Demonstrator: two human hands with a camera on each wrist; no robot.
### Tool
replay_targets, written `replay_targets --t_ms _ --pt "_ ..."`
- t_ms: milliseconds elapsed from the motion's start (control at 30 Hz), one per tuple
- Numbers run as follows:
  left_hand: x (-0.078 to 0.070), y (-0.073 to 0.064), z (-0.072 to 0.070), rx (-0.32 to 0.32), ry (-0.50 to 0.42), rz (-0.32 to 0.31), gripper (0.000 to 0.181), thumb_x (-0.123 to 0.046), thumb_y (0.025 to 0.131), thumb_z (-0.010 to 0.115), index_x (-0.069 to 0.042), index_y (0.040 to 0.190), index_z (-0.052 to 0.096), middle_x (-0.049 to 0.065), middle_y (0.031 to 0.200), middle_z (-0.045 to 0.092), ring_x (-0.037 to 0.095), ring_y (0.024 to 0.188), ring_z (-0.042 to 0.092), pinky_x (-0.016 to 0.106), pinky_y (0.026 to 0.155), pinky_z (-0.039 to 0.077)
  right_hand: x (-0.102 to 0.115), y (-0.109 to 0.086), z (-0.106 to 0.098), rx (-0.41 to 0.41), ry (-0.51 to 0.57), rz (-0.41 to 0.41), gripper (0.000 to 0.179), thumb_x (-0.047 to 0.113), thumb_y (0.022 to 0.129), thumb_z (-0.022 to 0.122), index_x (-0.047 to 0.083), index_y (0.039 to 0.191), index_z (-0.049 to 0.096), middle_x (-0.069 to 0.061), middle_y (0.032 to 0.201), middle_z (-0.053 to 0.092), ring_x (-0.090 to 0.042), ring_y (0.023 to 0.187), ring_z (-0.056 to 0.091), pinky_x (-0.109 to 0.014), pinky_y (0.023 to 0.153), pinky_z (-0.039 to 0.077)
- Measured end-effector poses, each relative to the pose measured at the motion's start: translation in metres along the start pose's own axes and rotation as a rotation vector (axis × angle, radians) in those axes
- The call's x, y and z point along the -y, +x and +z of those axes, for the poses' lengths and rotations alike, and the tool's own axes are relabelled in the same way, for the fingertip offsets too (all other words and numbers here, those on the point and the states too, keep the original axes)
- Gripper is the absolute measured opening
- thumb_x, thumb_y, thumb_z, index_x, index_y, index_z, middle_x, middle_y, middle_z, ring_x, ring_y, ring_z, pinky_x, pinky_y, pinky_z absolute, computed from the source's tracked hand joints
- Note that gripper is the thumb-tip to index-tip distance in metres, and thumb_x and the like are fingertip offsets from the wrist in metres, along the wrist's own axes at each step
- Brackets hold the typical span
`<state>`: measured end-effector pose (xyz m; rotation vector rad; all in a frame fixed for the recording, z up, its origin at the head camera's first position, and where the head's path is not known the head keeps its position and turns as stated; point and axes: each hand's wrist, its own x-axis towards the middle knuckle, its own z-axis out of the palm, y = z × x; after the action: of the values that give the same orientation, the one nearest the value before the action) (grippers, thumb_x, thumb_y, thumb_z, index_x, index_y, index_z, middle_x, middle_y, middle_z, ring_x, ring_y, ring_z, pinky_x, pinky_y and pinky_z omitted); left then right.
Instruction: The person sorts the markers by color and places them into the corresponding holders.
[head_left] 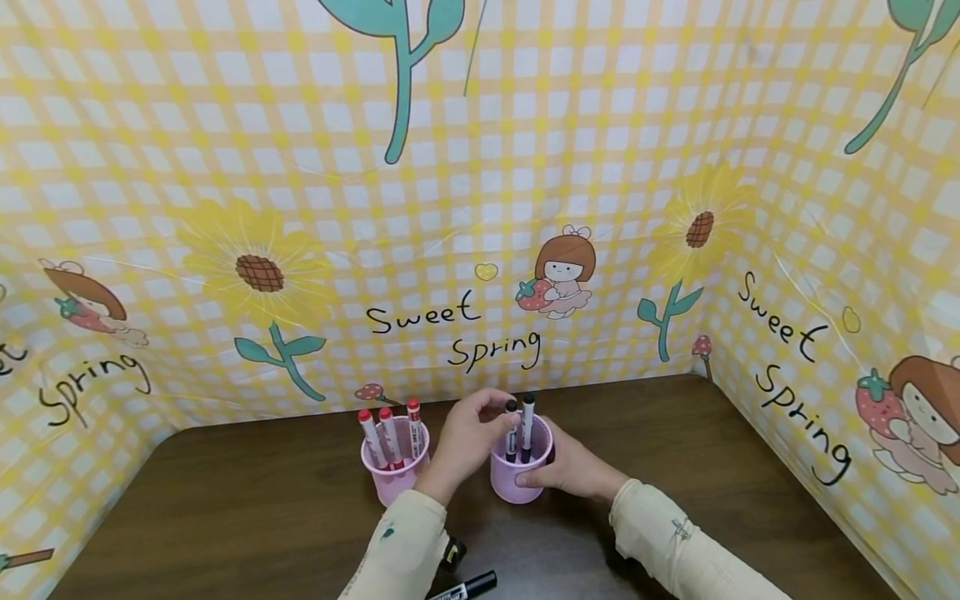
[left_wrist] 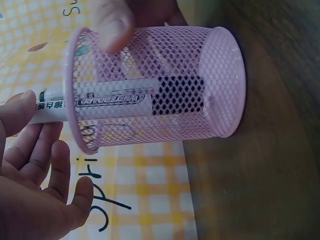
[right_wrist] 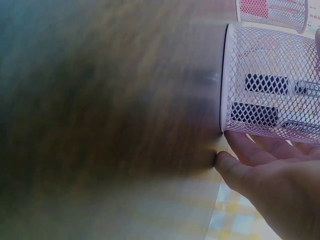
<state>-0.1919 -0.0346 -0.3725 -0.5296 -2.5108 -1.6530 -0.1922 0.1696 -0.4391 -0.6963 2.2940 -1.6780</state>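
My left hand (head_left: 467, 442) pinches the upper end of a black-capped whiteboard marker (left_wrist: 115, 100), which stands inside a pink mesh pen cup (head_left: 513, 490). A second black-capped marker (head_left: 528, 421) leans in the same cup, to the right of the first. Around the cup's right side curls my right hand (head_left: 573, 468), its thumb across the front. In the right wrist view, that hand (right_wrist: 280, 177) lies along the mesh near the base, and the black lower ends of both markers show through the wall.
Left of my left hand stands another pink mesh cup (head_left: 396, 485) with three red-capped markers (head_left: 390, 437). A loose black marker (head_left: 468, 588) lies at the front of the brown table (head_left: 247, 508). Near the left sleeve is a small black object (head_left: 454, 552). A checked cloth (head_left: 450, 200) hangs behind.
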Motion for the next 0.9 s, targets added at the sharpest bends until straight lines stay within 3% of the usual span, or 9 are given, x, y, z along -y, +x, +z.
replay_targets --t_ms 900 --pt "0.0012 0.0016 0.0036 0.001 0.028 -0.053 0.022 -0.018 0.092 0.075 -0.01 0.113 0.072 0.002 0.104 0.068 0.021 0.098 0.062 0.043 0.089 0.051 0.0031 -0.0008 0.0016 -0.009 -0.004 0.015 0.081 0.019 0.081 0.086 0.008 0.146 0.039 -0.009 0.134 0.056 -0.026 0.121 0.054 -0.04 0.1 0.044"
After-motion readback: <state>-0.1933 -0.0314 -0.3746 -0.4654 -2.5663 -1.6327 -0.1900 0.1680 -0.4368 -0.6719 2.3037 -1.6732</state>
